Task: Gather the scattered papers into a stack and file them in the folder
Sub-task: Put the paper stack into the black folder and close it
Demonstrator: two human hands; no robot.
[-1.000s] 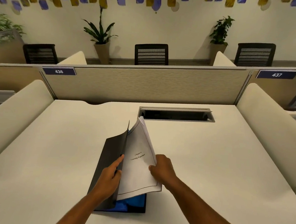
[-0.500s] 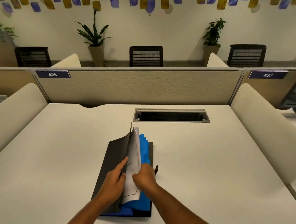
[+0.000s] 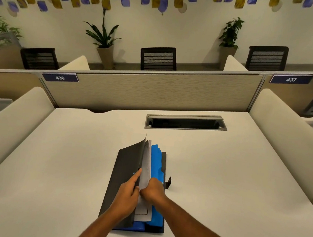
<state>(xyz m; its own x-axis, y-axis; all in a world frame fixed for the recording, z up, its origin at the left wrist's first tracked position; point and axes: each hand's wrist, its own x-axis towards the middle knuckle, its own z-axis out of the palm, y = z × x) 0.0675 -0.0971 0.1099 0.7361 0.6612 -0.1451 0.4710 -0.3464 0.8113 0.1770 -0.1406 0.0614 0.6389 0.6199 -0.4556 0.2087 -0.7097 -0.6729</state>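
**Papers going into the folder, both hands on them**

The black folder (image 3: 124, 173) lies open near the front-centre of the pale surface (image 3: 231, 179), its spine running roughly 12 to 6 o'clock. Its front cover is lifted on the 9 o'clock side, standing steep and tilted. Inside are blue tabbed dividers (image 3: 158, 163), stepped along the 3 o'clock edge, w/ a small black clasp (image 3: 169, 182) sticking out past the back cover at 3 o'clock.

The stack of white papers (image 3: 146, 165) stands almost on edge between the raised cover and the blue dividers, leaning toward the cover. A thin printed border line shows on the top sheet (text too small to read).

Left hand (image 3: 128, 194): grip is grasping the papers & cover together – index finger stretched up along the inner face of the cover, thumb pressed against the sheets' near edge. Right hand (image 3: 153, 191): grip clenched on the papers from the 3 o'clock side, fingers curled round the stack's edge, knuckles up. The two hands touch each other at the papers.

At 12 o'clock on the surface is a grey cable slot (image 3: 186, 122), lid open. Beyond it a beige partition (image 3: 153, 92) w/ number plates 436 (image 3: 60, 77) and 437 (image 3: 291, 79). Behind: black mesh chairs (image 3: 158, 58) and potted plants (image 3: 104, 38) along the wall.
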